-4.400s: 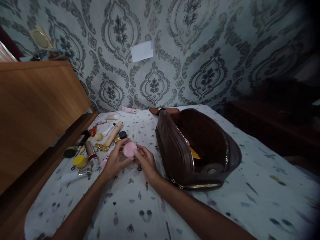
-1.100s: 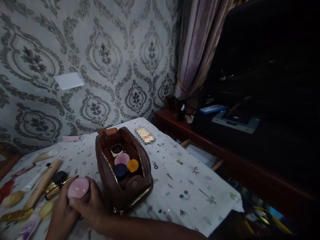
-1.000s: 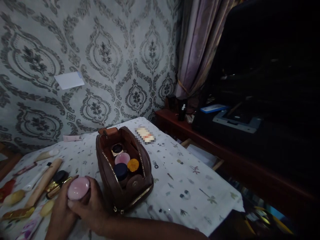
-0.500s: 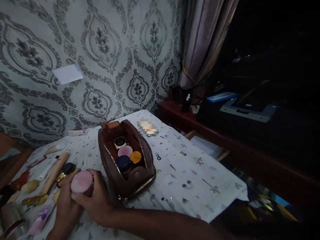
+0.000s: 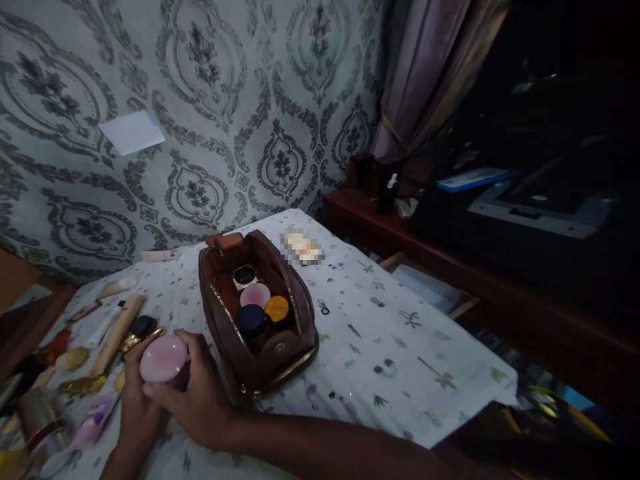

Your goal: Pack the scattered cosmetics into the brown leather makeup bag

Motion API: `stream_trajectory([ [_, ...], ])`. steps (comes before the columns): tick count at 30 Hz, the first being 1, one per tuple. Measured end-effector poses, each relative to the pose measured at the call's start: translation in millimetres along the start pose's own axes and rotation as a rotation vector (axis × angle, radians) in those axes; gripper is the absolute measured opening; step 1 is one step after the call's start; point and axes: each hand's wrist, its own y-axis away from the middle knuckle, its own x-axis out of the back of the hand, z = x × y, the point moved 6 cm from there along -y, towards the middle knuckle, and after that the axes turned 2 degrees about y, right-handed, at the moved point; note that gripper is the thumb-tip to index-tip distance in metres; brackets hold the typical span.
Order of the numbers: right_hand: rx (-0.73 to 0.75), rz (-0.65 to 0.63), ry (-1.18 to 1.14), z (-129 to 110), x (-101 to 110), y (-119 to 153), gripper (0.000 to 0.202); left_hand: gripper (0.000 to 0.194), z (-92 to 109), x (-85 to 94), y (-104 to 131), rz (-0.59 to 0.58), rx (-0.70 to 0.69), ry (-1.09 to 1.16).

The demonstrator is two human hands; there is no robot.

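Observation:
A round jar with a glossy pink lid (image 5: 163, 359) is held between my two hands, just left of the bag. My left hand (image 5: 136, 393) wraps its near left side. Around its right side curl the fingers of my right hand (image 5: 200, 393), thumb at the lid's lower edge. The brown leather toiletry bag (image 5: 287, 363) stands unzipped beside them. Inside it sit a dark blue lid (image 5: 250, 321), an orange-yellow lid (image 5: 277, 308), another pink lid (image 5: 255, 296) and a black-topped container with a gold base (image 5: 245, 275). The lower part of the held jar is hidden by my fingers.
Tubes and bottles lie scattered at the left, among them a purple-printed tube (image 5: 95, 421) and a beige tube (image 5: 118, 333). Behind the bag lies a blurred-out item (image 5: 303, 246) on the patterned tablecloth (image 5: 400, 347). An open drawer (image 5: 430, 288) juts out at right.
The view has shifted slightly, so the bag and table sit a little differently in frame. Both hands still hold the pink-lidded jar in about the same place.

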Motion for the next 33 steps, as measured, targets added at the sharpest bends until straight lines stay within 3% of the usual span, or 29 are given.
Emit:
stream_trajectory([
  [6,0.035,-0.021,-0.027,-5,3,-3,0.068,0.07,8,-0.4,3,0.064,0.041,-0.012],
  [13,-0.13,0.012,-0.086,-3,9,-8,0.051,0.063,17,-3.4,-5,0.073,0.015,0.008],
  [22,-0.078,-0.043,-0.173,0,5,-10,0.045,0.067,27,1.1,-4,0.028,0.068,0.245],
  [33,-0.001,-0.086,-0.096,-17,8,-8,0.063,0.067,36,10.3,-11,0.027,0.084,0.329],
])
